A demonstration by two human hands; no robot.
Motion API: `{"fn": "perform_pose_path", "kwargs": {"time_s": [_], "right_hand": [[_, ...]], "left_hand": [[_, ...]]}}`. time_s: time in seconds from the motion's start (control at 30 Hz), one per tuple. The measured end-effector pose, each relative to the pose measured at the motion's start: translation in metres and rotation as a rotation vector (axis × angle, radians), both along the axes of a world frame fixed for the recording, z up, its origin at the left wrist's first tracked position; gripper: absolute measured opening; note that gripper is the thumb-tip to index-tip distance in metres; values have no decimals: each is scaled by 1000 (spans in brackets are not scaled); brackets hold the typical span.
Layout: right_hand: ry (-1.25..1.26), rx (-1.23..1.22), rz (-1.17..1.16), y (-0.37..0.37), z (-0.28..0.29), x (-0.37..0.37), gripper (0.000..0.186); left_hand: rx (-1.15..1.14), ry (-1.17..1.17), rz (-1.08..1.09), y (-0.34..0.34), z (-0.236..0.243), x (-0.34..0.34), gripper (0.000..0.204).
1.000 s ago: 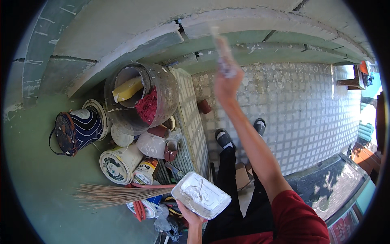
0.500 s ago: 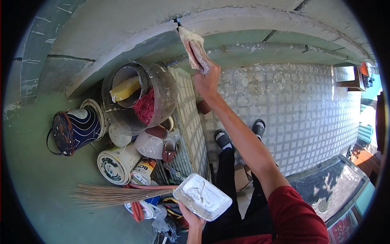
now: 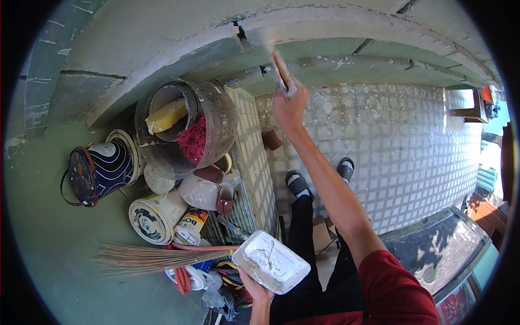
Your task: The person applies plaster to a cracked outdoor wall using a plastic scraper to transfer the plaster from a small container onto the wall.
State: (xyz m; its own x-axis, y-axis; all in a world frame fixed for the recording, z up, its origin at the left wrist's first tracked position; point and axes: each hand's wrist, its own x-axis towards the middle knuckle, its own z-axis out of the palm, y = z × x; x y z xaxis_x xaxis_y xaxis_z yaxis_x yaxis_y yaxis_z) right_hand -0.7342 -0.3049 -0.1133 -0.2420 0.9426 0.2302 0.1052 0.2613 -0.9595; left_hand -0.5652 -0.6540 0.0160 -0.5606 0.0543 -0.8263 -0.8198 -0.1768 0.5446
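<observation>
My right hand (image 3: 291, 103), smudged with white, reaches up toward the pale wall edge (image 3: 319, 28) and grips a paintbrush (image 3: 280, 67). Its wooden handle is seen nearly edge-on, and its whitish bristle end is blurred by motion near the ledge. Whether the bristles touch the surface I cannot tell. To the left of the brush, a dark gap (image 3: 240, 31) cuts the edge. Down near my body, my left hand (image 3: 257, 287) holds a white rectangular tray (image 3: 297, 275) from below, its fingers partly hidden. White paint (image 3: 266, 259) is smeared across the tray's inside.
At left stand a clear plastic tub (image 3: 219, 116) with a yellow sponge (image 3: 167, 116) and pink cloth (image 3: 193, 142), a dark blue bucket (image 3: 111, 169), a white bucket (image 3: 151, 219) and a stick broom (image 3: 157, 259). A brown pot (image 3: 272, 140) sits on the tiled floor (image 3: 374, 146).
My right hand has drawn the brush right and slightly down, away from the dark gap, and turned it edge-on. My left hand and the tray have hardly moved.
</observation>
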Motion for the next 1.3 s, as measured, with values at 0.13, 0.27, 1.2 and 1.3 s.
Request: {"fn": "perform_pose_path", "kwargs": {"time_s": [0.13, 0.27, 1.2, 1.3], "right_hand": [[520, -519, 35, -29, 13, 20, 37], [1126, -1230, -88, 15, -12, 36, 30], [565, -756, -43, 20, 22, 17, 29], [336, -338, -322, 17, 19, 12, 38]], "left_hand": [[-37, 24, -40, 0, 7, -3, 71], [10, 23, 10, 9, 14, -3, 66], [-28, 5, -36, 31, 4, -34, 71], [1, 18, 22, 29, 0, -39, 64]]}}
